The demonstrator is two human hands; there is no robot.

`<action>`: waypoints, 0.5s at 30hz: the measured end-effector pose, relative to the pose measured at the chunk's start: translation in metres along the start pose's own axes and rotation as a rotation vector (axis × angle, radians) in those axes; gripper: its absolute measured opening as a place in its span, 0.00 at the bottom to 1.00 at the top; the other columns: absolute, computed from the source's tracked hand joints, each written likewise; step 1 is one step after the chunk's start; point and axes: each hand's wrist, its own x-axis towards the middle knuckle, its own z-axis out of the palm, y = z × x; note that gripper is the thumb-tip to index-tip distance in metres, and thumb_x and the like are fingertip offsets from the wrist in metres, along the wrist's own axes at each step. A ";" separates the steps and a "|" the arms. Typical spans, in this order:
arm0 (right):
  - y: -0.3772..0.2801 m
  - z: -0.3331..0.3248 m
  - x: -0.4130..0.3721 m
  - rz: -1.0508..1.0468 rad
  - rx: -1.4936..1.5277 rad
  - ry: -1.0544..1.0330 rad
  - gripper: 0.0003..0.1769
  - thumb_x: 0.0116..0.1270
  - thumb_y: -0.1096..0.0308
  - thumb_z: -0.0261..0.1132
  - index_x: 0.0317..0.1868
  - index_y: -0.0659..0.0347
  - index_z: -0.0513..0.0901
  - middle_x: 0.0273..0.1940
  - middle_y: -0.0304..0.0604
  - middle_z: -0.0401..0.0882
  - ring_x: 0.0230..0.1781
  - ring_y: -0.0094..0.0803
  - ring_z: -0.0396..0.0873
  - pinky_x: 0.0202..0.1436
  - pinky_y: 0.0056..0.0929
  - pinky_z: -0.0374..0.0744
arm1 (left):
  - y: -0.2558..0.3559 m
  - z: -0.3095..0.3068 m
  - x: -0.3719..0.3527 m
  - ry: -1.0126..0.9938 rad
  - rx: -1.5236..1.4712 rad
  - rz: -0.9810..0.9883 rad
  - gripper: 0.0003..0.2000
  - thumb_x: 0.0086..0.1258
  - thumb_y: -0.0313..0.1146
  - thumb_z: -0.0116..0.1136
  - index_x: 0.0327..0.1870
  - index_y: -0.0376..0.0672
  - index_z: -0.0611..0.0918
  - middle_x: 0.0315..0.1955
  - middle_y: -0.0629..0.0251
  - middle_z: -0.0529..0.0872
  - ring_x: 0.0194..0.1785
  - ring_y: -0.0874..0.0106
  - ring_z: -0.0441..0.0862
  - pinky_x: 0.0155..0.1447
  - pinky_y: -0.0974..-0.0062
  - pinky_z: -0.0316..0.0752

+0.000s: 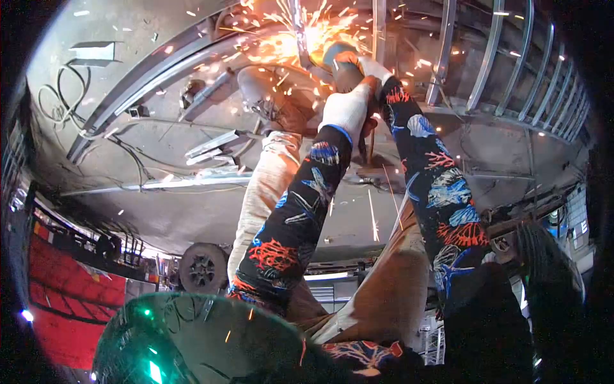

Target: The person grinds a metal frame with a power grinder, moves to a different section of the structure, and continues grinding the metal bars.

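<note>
Both of my hands are closed on an angle grinder [346, 69] near the top of the view. My left hand [346, 110], in a pale glove, grips it from the near side, and my right hand [375, 69] holds it from the right. Its guard and disc end meets an upright metal bar [298, 29]; bright sparks spray around the contact and hide the exact cutting spot. Just left of the grinder, my shoe [275, 102] rests on the floor, close to the sparks.
A curved metal rail [153, 73] and loose cables [64, 96] lie at left. Short metal pieces [214, 147] are on the floor. Several ribs of a metal frame [492, 57] stand at right. A wheel [203, 267] sits below; a green-tinted visor [211, 345] covers the lower left.
</note>
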 end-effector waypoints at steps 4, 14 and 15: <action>0.009 -0.006 0.009 -0.071 -0.115 -0.034 0.20 0.68 0.74 0.52 0.57 0.59 0.81 0.57 0.42 0.83 0.58 0.29 0.77 0.65 0.29 0.72 | 0.005 -0.003 -0.007 -0.016 0.006 -0.003 0.18 0.68 0.49 0.63 0.38 0.41 0.83 0.26 0.67 0.80 0.24 0.73 0.75 0.26 0.75 0.70; -0.045 0.020 -0.026 0.280 0.358 0.065 0.20 0.71 0.74 0.48 0.58 0.62 0.80 0.58 0.40 0.81 0.59 0.26 0.75 0.68 0.26 0.68 | -0.013 -0.010 0.014 -0.098 -0.130 0.054 0.19 0.63 0.50 0.65 0.33 0.40 0.82 0.21 0.66 0.80 0.19 0.72 0.77 0.19 0.74 0.71; -0.060 0.023 -0.033 0.342 0.432 0.102 0.20 0.71 0.74 0.47 0.58 0.62 0.80 0.58 0.40 0.81 0.59 0.26 0.75 0.68 0.26 0.68 | -0.006 -0.005 0.001 -0.036 -0.003 0.004 0.18 0.68 0.51 0.61 0.35 0.43 0.82 0.24 0.67 0.80 0.22 0.73 0.75 0.22 0.74 0.66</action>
